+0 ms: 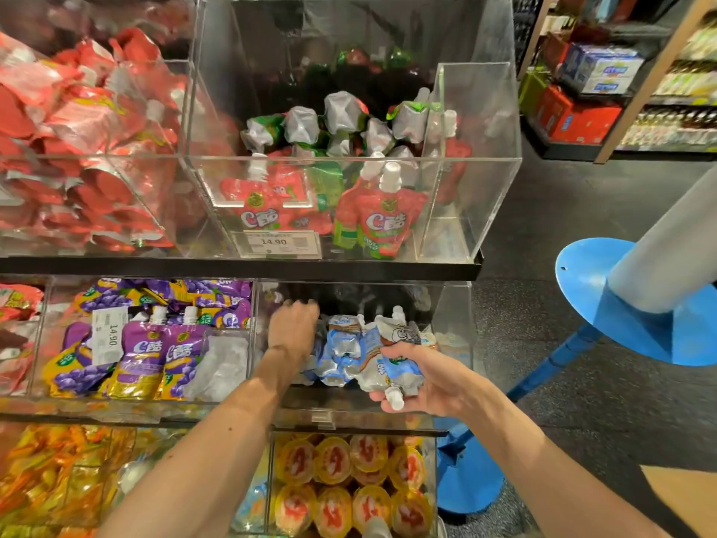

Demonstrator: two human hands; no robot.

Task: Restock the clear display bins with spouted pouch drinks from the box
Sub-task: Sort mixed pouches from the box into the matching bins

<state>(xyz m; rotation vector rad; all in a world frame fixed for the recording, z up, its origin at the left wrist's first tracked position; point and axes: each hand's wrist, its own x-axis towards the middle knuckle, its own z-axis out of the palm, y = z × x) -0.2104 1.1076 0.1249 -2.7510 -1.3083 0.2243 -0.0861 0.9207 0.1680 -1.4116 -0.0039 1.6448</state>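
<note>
Store shelf point(232, 267) of clear bins point(454, 324); right hand point(430, 382) fingers clamp a blue-white pouch point(399, 376), spout toward six o'clock; left hand point(293, 328) fingers blurred.

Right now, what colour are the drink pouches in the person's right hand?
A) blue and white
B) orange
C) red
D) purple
A: the right hand grips a bunch of blue-and-white pouches, one white spout poking out below the fingers.
</note>
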